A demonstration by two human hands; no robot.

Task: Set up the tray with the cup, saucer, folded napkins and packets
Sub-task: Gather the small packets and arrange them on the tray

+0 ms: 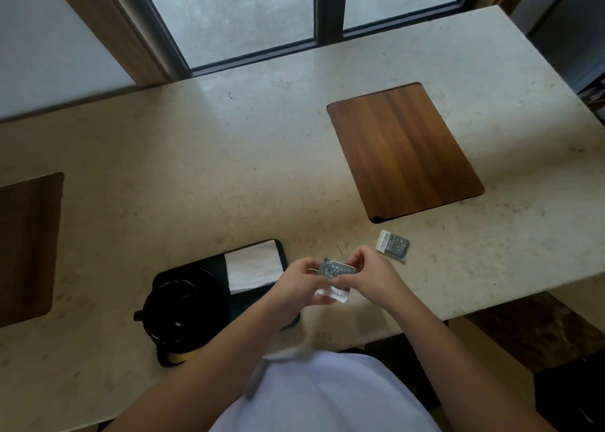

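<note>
Big pale stone counter [203, 156] runs under the window [262, 16], and most of it is bare, so there's loads of open room toward the far edge. A wooden inlay [404, 152] sits flush on the right, another one [26, 248] is cut off by the left side of the view. The black tray [288, 322] sits near the front edge, and its near corner pokes out close to the person's shirt [320, 395]. On it: black cup [173, 314] on a black saucer [199, 279], white folded napkin [253, 266] along the far right end. Both hands float just right of the tray. Left hand [296, 282] and right hand [373, 276] are pinched onto the same grey packet [335, 276], fingers closed on its ends. A second packet [392, 245] lies flat on the counter just beyond the right hand, not touching it.
</note>
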